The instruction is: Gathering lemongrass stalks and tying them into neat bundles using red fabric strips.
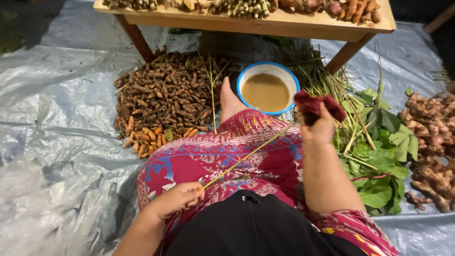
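Note:
My left hand (177, 198) rests low on my lap and pinches the near end of a long thin green stalk (246, 156). The stalk slants up to the right across my red patterned skirt (227, 151). My right hand (316, 127) is raised at the stalk's far end, closed around a dark red cloth (315, 105) that wraps the stalk. A bare foot (231, 102) sticks out from the skirt, touching the rim of a blue-rimmed bowl (241, 81) of brown liquid.
A heap of turmeric roots (161, 97) lies left of the foot. Green stalks (327, 85) and leaves (379, 156) lie to the right, with ginger roots (433, 142) beyond. A wooden table (265, 21) with produce stands ahead. Grey plastic sheeting (52, 142) covers the ground.

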